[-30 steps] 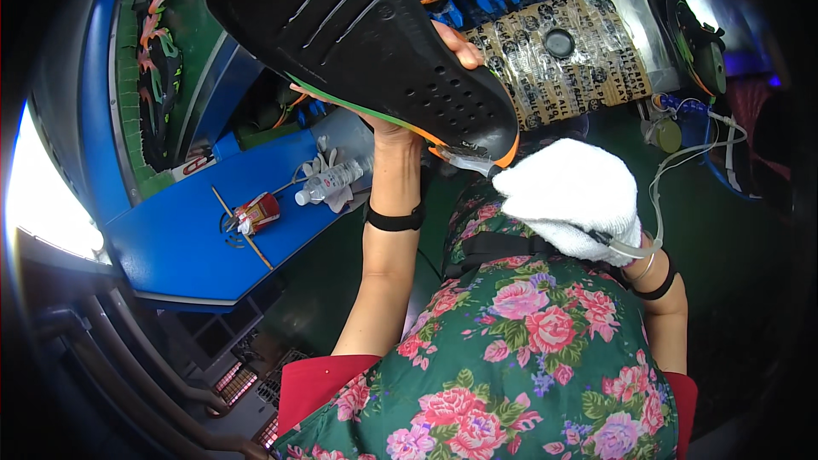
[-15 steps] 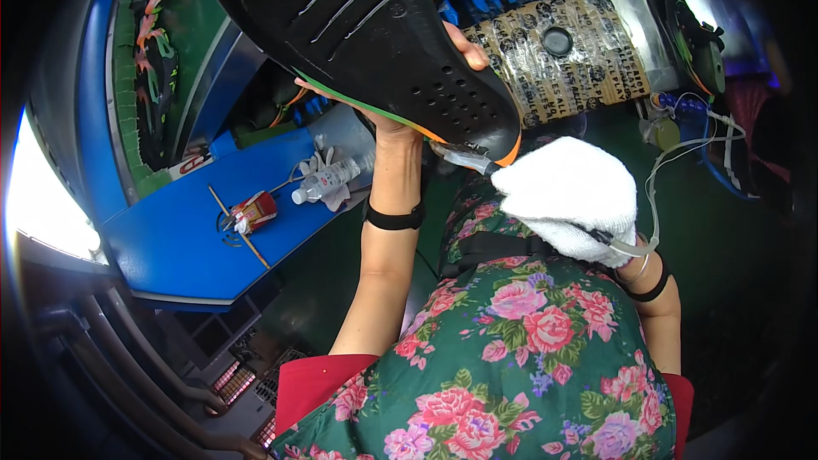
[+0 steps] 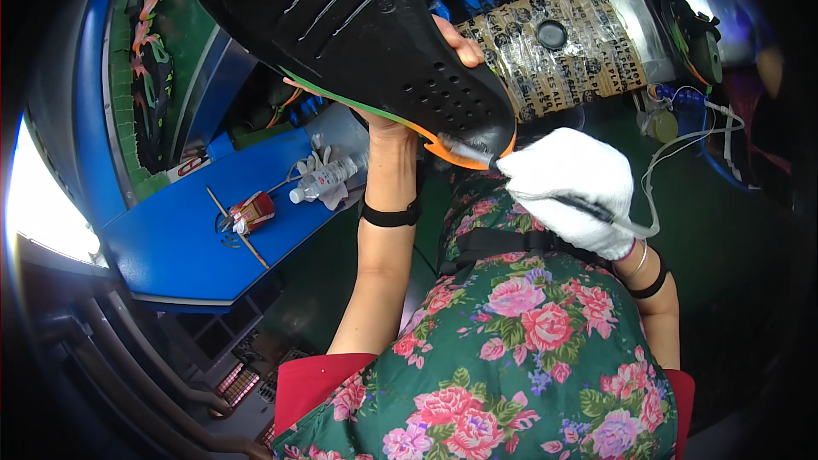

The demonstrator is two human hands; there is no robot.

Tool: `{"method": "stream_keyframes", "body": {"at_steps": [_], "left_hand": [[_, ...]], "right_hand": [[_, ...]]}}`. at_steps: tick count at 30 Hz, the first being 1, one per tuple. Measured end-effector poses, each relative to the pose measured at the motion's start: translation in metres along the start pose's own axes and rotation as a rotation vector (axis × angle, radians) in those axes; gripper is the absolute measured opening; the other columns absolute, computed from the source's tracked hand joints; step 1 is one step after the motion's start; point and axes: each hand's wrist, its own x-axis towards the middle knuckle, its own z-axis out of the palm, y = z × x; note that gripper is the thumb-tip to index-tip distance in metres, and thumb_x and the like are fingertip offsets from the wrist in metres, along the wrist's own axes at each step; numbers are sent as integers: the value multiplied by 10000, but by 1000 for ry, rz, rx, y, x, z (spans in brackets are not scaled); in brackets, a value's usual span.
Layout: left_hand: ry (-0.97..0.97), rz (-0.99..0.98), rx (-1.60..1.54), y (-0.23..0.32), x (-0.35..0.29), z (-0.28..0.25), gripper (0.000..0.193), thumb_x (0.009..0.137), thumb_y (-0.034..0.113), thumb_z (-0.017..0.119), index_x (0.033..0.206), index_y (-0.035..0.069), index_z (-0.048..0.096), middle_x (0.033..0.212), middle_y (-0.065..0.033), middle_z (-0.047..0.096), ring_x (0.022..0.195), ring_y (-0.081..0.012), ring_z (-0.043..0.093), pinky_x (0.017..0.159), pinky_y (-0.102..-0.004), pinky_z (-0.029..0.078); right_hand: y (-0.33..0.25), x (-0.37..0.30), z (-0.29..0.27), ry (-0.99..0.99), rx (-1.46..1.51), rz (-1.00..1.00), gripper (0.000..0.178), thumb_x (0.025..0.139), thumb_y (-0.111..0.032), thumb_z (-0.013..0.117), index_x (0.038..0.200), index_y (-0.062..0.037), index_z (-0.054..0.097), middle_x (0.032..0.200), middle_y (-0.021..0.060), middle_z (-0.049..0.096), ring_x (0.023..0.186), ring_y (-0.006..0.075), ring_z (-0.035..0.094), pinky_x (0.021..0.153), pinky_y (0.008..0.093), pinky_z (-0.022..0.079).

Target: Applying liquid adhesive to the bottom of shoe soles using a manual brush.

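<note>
A black shoe sole (image 3: 358,51), with three pale grooves, rows of small holes and a green and orange rim, is held up before me. My bare left hand (image 3: 460,43) grips it from beneath, fingers curled over its right edge and the palm hidden. In a white glove, my right hand (image 3: 571,187) is closed round the handle of a brush (image 3: 466,152). The bristles, blurred, lie against the sole's near end by the orange rim. A clear tube (image 3: 652,196) runs from the brush's handle round to the right.
A blue table (image 3: 170,247) at left bears a plastic bottle (image 3: 324,181), a red and white container (image 3: 253,211) and a thin stick. Beyond the sole is a taped cardboard-covered surface (image 3: 520,51) with a black round cap (image 3: 552,34). Another shoe (image 3: 688,34) stands far right.
The brush has swept across the sole's near end, and my gloved hand has turned a little. The sole has shifted slightly left and up in my left hand.
</note>
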Motion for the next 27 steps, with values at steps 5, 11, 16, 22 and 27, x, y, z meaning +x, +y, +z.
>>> {"method": "stream_keyframes", "body": {"at_steps": [5, 11, 16, 22, 27], "left_hand": [[-3, 16, -56, -3, 4, 3, 998, 901, 863, 415, 1180, -71, 626, 1004, -226, 689, 957, -350, 690, 932, -487, 535], [-39, 6, -56, -5, 4, 4, 1021, 888, 879, 417, 1181, -77, 622, 1012, -229, 689, 960, -344, 694, 935, -488, 535], [-142, -90, -82, -3, 7, 1, 1152, 818, 974, 366, 1222, -76, 614, 1056, -248, 692, 968, -367, 710, 904, -486, 571], [-163, -273, -175, -4, 11, 6, 1126, 811, 955, 448, 1360, -24, 532, 1120, -253, 651, 966, -357, 702, 892, -493, 559], [-272, -380, -249, 0, 26, 3, 1357, 686, 1068, 291, 1549, 28, 413, 1225, -299, 659, 962, -425, 723, 829, -541, 611]], "right_hand": [[5, -3, -5, 69, 386, 165, 140, 769, 52, 808, 879, -28, 777, 965, 157, 789, 870, 256, 763, 790, 354, 605], [-4, 4, -12, -21, -43, -61, 207, 757, 34, 817, 949, -40, 794, 971, 135, 789, 862, 267, 755, 754, 359, 592], [2, 4, -10, -96, 216, 38, 125, 754, -3, 823, 872, -41, 803, 956, 136, 792, 858, 268, 761, 738, 361, 593], [5, 6, -13, -149, -125, -262, 251, 800, -61, 826, 1049, -75, 797, 1039, 87, 792, 881, 249, 756, 768, 335, 604], [8, 3, -5, -249, 170, -204, 261, 807, -36, 810, 1065, -78, 797, 1040, 88, 792, 884, 248, 757, 779, 336, 599]]}}
